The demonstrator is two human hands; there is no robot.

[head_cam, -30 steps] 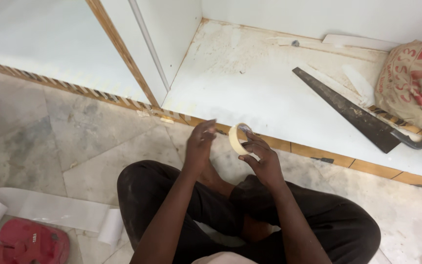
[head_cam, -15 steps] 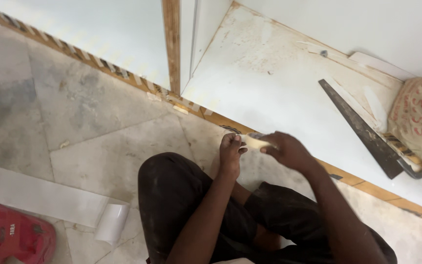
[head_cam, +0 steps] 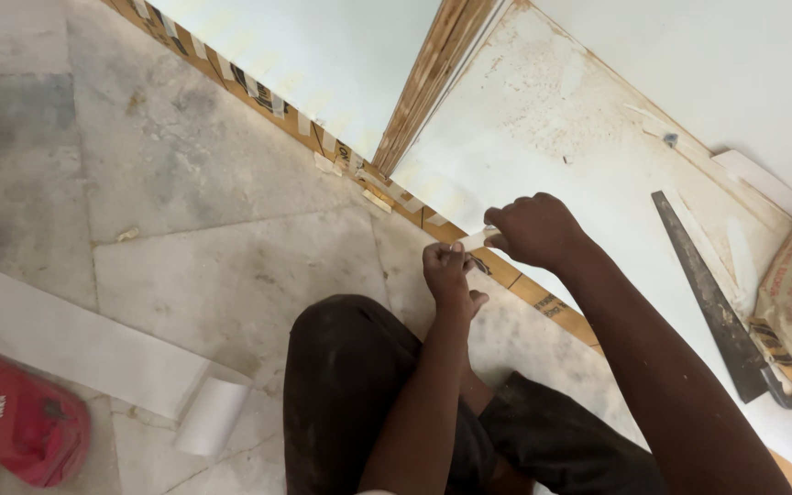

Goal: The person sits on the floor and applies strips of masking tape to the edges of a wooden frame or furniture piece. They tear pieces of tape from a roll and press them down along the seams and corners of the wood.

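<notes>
Two hands, left hand (head_cam: 448, 269) and right hand (head_cam: 533, 229), grip masking tape (head_cam: 475, 240).

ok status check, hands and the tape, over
Right hand closed around the masking tape. Left hand pinching the tape's free end beside it. Both over the taped wooden edge; hand saw lies apart, nothing in the way.

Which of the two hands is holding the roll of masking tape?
The right hand, farther from the body over the white panel, grips the tape roll. The left hand only pinches at its edge.
</notes>
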